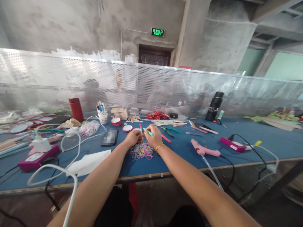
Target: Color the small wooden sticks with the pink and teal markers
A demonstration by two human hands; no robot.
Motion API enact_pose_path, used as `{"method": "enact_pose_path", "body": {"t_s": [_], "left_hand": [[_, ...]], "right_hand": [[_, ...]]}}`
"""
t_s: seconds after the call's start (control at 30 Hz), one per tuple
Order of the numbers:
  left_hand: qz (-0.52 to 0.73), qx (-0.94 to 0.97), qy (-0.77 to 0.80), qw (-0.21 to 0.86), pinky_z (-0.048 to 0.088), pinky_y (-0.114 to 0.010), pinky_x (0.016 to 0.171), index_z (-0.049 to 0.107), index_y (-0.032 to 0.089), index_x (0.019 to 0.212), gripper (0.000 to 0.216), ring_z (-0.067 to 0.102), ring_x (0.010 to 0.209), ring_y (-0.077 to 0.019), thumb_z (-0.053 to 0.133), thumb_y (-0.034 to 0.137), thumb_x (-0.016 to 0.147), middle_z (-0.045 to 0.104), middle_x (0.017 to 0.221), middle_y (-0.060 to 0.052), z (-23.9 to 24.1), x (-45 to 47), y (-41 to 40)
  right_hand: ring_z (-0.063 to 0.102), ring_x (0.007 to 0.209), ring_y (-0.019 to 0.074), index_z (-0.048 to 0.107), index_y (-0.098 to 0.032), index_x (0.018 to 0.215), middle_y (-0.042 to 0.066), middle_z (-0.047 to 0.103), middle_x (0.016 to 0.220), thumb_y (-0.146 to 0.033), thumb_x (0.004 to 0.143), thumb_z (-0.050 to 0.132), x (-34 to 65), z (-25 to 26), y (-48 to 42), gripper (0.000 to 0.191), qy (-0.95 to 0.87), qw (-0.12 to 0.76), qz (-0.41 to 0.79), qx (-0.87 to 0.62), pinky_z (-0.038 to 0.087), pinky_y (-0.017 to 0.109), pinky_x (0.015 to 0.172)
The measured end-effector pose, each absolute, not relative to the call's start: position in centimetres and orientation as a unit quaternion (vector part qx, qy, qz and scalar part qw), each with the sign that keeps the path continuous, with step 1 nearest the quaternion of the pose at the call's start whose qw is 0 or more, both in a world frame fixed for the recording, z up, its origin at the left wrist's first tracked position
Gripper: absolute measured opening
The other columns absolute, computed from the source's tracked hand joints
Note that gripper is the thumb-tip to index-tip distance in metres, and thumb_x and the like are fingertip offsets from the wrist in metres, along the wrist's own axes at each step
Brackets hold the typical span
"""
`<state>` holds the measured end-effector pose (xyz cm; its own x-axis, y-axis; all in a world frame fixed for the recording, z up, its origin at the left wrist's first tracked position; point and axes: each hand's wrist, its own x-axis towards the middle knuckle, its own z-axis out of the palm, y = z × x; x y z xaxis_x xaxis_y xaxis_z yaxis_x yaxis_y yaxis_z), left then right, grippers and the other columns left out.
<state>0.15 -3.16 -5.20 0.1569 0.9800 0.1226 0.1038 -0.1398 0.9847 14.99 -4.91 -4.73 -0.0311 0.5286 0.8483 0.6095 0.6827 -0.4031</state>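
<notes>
Both my arms reach out over a blue table [180, 151]. My right hand [153, 136] is closed in a pinch on a teal pen [148, 132], tip pointing left. My left hand [134, 137] is closed too, its fingers pressed on something small that I cannot make out, right beside the pen's tip. Under both hands lies a loose heap of coloured rubber bands [141, 151]. A gold bracelet [159, 147] sits on my right wrist. A red-and-white round lid [127, 128] lies just beyond my left hand.
A pink glue gun [204, 150] with its cord lies to the right, a magenta power strip [233, 144] beyond it. Left: white cables [71, 142], a dark phone [109, 137], white paper [88, 163], a red flask [76, 109], a pen cup [102, 115]. Teal pliers [170, 130] and a black flask [214, 106] stand further back before a perforated screen [151, 85].
</notes>
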Motion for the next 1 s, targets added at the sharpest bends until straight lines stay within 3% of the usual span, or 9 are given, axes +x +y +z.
{"method": "enact_pose_path", "body": {"t_s": [0.33, 0.53, 0.73, 0.9, 1.0], "left_hand": [[0.452, 0.596, 0.460, 0.478, 0.049, -0.019, 0.053, 0.057, 0.015, 0.066, 0.026, 0.058, 0.049, -0.0078, 0.081, 0.026, 0.065, 0.058, 0.055, 0.004, -5.0, 0.0, -3.3], [0.454, 0.596, 0.460, 0.477, 0.045, -0.018, 0.047, 0.055, 0.015, 0.064, 0.024, 0.055, 0.044, -0.0076, 0.076, 0.024, 0.071, 0.060, 0.053, 0.003, -4.7, 0.4, -3.6], [0.450, 0.604, 0.458, 0.473, 0.042, -0.017, 0.044, 0.054, 0.015, 0.063, 0.024, 0.055, 0.043, -0.0071, 0.073, 0.024, 0.074, 0.060, 0.053, 0.003, -4.6, 0.4, -3.8], [0.444, 0.597, 0.467, 0.478, 0.043, -0.016, 0.044, 0.058, 0.015, 0.068, 0.017, 0.056, 0.044, -0.0075, 0.073, 0.022, 0.073, 0.064, 0.057, 0.002, -4.5, 0.4, -3.9], [0.442, 0.596, 0.467, 0.482, 0.043, -0.016, 0.045, 0.059, 0.015, 0.069, 0.019, 0.057, 0.044, -0.0076, 0.075, 0.023, 0.072, 0.065, 0.057, 0.002, -4.4, 0.4, -3.8]], "right_hand": [[0.058, 0.078, 0.0189, 0.057, -0.023, 0.086, 0.001, 0.064, 0.078, -0.025, 0.087, 0.054, 14.9, -4.7, -5.1, 0.004, -0.719, 0.581, -0.023, -0.380, 0.044, 0.030, 0.076], [0.063, 0.092, 0.0218, 0.064, -0.024, 0.096, 0.005, 0.071, 0.097, -0.028, 0.090, 0.054, 15.3, -4.7, -4.7, 0.013, -0.717, 0.586, -0.032, -0.376, 0.045, 0.035, 0.088], [0.062, 0.084, 0.0198, 0.063, -0.023, 0.080, 0.003, 0.068, 0.083, -0.031, 0.089, 0.054, 15.1, -4.5, -4.7, 0.015, -0.716, 0.594, -0.020, -0.367, 0.046, 0.033, 0.083], [0.061, 0.072, 0.0181, 0.060, -0.023, 0.085, 0.001, 0.066, 0.076, -0.028, 0.086, 0.054, 15.0, -4.9, -4.2, 0.008, -0.666, 0.629, 0.045, -0.398, 0.048, 0.029, 0.071], [0.063, 0.075, 0.0188, 0.061, -0.023, 0.084, 0.002, 0.068, 0.079, -0.030, 0.085, 0.055, 15.1, -5.0, -3.9, 0.009, -0.671, 0.630, 0.052, -0.387, 0.049, 0.030, 0.072]]}}
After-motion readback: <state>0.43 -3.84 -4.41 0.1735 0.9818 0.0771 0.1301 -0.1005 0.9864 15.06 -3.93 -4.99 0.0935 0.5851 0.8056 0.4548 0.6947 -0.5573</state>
